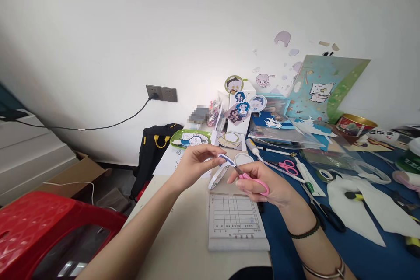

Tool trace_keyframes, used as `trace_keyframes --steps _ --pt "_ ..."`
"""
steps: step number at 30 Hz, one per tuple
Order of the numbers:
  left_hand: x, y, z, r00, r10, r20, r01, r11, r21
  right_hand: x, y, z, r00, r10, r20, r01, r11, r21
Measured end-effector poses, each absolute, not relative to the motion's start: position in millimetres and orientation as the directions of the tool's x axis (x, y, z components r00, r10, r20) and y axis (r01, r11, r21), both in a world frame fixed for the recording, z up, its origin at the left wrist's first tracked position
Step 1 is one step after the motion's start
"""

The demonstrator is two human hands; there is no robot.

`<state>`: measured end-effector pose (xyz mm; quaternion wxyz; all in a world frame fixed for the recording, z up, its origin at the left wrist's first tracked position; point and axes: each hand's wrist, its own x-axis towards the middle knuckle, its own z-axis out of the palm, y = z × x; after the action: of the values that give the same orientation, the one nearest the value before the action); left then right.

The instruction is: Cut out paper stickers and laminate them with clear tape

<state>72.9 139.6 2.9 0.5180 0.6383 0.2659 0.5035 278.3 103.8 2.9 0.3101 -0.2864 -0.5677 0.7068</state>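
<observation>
Pinched between the fingertips of my left hand (193, 166) is a small white-and-blue paper cutout (226, 159). A thin curled paper strip (216, 179) hangs below it. My right hand (271, 181) has its fingers in the handles of small pink scissors (255, 180). Their blades point left and meet the edge of the paper cutout, just right of my left fingertips. Below both hands lies an open form pad (238, 216) with a printed grid. Behind them are a white paper ring (243, 159) and a card with a round drawing (241, 141).
Left of the table are a red stool (62, 218) and a black backpack (147, 140). A green tray (175, 140) holds paper cutouts. To the right lie other pink scissors (288, 167), black-handled scissors (333, 218), a glue tube (310, 177) and white paper pieces (348, 205).
</observation>
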Motion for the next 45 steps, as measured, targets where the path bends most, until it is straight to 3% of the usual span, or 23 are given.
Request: trace_keyframes --steps 7,15,21,32,38,41,45 --pt "69.2 140.2 6.9 0.443 0.87 0.216 -0.154 -0.163 0.975 279.9 104.0 2.9 -0.65 0.757 -0.066 -0.07 -0.146 -0.987" --pt "63.1 143.6 8.1 0.505 0.852 0.138 -0.097 -0.103 0.99 279.5 101.9 5.7 -0.621 0.777 -0.107 0.042 -0.103 -0.994" --pt "60.8 142.8 10.0 0.555 0.827 0.09 -0.075 -0.058 0.995 281.3 102.8 3.1 -0.632 0.77 -0.089 0.034 -0.087 -0.996" --pt "58.1 142.5 13.3 0.595 0.787 0.16 -0.103 -0.122 0.987 284.6 103.5 4.9 -0.653 0.754 -0.068 0.025 -0.068 -0.997" --pt "55.8 144.0 12.8 0.584 0.798 0.148 -0.089 -0.118 0.989 298.2 106.8 7.6 -0.517 0.855 0.025 -0.02 0.017 -1.0" --pt "54.9 144.2 12.3 0.566 0.812 0.144 -0.091 -0.111 0.99 302.9 109.5 10.1 -0.356 0.934 0.025 0.073 0.054 -0.996" --pt "53.7 146.6 10.4 0.53 0.829 0.177 -0.121 -0.133 0.984 301.5 113.1 10.5 -0.192 0.978 0.078 0.391 0.149 -0.908"
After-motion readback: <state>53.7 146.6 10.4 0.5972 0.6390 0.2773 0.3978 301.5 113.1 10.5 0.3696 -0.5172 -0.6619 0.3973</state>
